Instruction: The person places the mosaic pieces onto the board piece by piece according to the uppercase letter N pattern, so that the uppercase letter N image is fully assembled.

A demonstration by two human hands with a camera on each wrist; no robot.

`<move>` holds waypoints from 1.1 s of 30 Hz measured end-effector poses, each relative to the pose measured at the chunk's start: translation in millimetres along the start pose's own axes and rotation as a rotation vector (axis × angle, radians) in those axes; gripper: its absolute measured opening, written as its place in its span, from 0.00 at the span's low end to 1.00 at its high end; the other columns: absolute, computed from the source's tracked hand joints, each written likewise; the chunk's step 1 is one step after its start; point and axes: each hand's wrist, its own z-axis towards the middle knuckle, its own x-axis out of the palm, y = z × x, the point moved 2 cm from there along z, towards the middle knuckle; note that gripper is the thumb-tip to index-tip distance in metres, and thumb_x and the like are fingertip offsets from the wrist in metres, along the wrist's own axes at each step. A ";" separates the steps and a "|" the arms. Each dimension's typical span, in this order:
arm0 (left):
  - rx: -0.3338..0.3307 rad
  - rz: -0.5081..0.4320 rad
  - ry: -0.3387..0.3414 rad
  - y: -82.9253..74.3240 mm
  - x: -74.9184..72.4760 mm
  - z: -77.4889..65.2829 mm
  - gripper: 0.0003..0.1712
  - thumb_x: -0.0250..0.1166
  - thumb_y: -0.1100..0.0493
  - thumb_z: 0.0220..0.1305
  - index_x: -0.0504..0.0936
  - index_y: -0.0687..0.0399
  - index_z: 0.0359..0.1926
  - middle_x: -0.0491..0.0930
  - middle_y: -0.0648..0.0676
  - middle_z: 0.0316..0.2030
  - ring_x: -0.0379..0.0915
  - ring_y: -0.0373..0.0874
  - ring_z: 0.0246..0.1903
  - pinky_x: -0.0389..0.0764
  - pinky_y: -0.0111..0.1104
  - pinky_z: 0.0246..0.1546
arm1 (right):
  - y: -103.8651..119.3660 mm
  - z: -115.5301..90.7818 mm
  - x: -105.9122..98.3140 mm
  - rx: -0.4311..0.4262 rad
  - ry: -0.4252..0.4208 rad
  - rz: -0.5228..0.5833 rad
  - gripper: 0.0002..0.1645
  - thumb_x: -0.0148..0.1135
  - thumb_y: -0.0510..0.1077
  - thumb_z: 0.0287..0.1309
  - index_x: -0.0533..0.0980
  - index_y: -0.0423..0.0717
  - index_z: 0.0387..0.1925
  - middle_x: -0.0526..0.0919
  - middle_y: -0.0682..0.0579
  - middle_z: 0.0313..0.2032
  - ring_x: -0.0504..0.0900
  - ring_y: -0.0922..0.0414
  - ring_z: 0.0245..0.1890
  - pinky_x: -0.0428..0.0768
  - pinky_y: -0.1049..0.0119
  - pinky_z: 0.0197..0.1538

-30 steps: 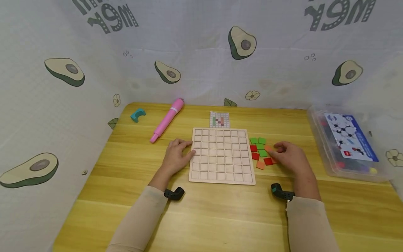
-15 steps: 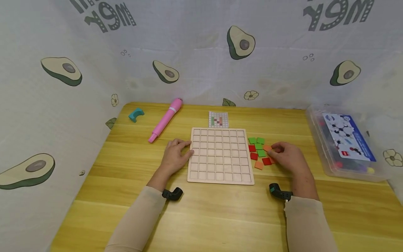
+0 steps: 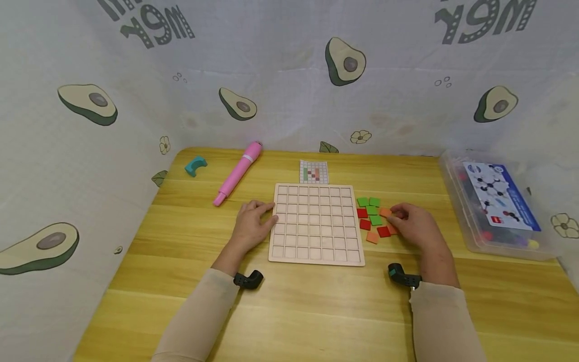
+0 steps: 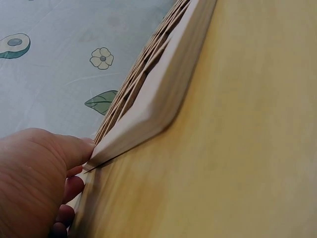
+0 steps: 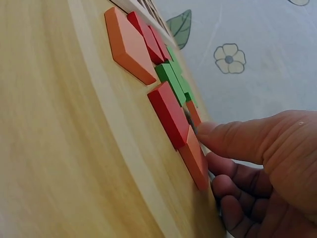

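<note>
A square wooden grid board (image 3: pixel 316 224) lies mid-table. My left hand (image 3: pixel 252 224) rests at its left edge, with the thumb on the rim in the left wrist view (image 4: pixel 39 173). Right of the board lies a loose group of green tiles (image 3: pixel 376 220), red tiles (image 3: pixel 365 224) and orange tiles (image 3: pixel 372 237). At the right of this group my right hand (image 3: pixel 415 223) pinches an orange tile (image 3: pixel 385 212) between thumb and index finger. In the right wrist view, the thumb (image 5: pixel 233 141) partly hides that tile; another orange tile (image 5: pixel 194 158) lies just below the fingers.
Behind the board lies a small printed grid card (image 3: pixel 313 172) with coloured squares. A pink cylinder (image 3: pixel 238 173) and a teal curved piece (image 3: pixel 196 166) are at the back left. A clear plastic box (image 3: pixel 475 221) stands at the right.
The orange tile at my right fingertips has slid slightly right, away from the green tiles. My left hand keeps its place at the board; the head view has shifted a little.
</note>
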 end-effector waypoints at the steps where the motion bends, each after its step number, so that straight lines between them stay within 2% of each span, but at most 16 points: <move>1: 0.000 0.000 -0.002 0.2 0.1 -0.3 0.26 0.66 0.48 0.70 0.81 0.50 0.65 0.79 0.57 0.55 0.69 0.54 0.53 0.70 0.46 0.57 | 0.0 -0.2 0.2 -0.002 -0.002 -0.003 0.27 0.56 0.51 0.74 0.71 0.36 0.63 0.77 0.34 0.52 0.73 0.41 0.47 0.77 0.46 0.53; 7: -0.003 -0.001 -0.002 1.5 0.2 -1.7 0.25 0.66 0.48 0.70 0.81 0.49 0.65 0.79 0.57 0.56 0.69 0.53 0.53 0.70 0.46 0.57 | 5.3 -2.9 -0.2 -0.041 -0.004 -0.001 0.30 0.57 0.53 0.74 0.70 0.38 0.66 0.77 0.34 0.53 0.73 0.41 0.48 0.77 0.43 0.56; 14: 0.001 0.007 -0.011 3.2 0.1 -2.7 0.26 0.66 0.48 0.69 0.81 0.49 0.65 0.79 0.56 0.55 0.69 0.53 0.53 0.70 0.46 0.57 | 23.2 -6.2 2.1 -0.173 0.014 -0.032 0.29 0.56 0.53 0.74 0.71 0.38 0.66 0.80 0.34 0.53 0.77 0.42 0.48 0.77 0.44 0.55; 23: 0.017 0.007 -0.029 4.0 0.8 -1.8 0.26 0.67 0.48 0.69 0.82 0.49 0.64 0.80 0.57 0.55 0.70 0.53 0.51 0.71 0.45 0.54 | 50.9 -8.2 12.3 -0.260 0.024 -0.089 0.25 0.59 0.49 0.72 0.74 0.39 0.63 0.83 0.39 0.46 0.78 0.48 0.39 0.78 0.56 0.44; 33: 0.012 0.000 -0.025 4.2 3.0 0.5 0.25 0.66 0.48 0.69 0.82 0.49 0.64 0.80 0.56 0.55 0.70 0.53 0.53 0.71 0.45 0.56 | 80.0 -7.5 32.0 -0.336 0.076 -0.076 0.24 0.58 0.48 0.73 0.75 0.41 0.64 0.84 0.41 0.48 0.79 0.48 0.43 0.79 0.50 0.51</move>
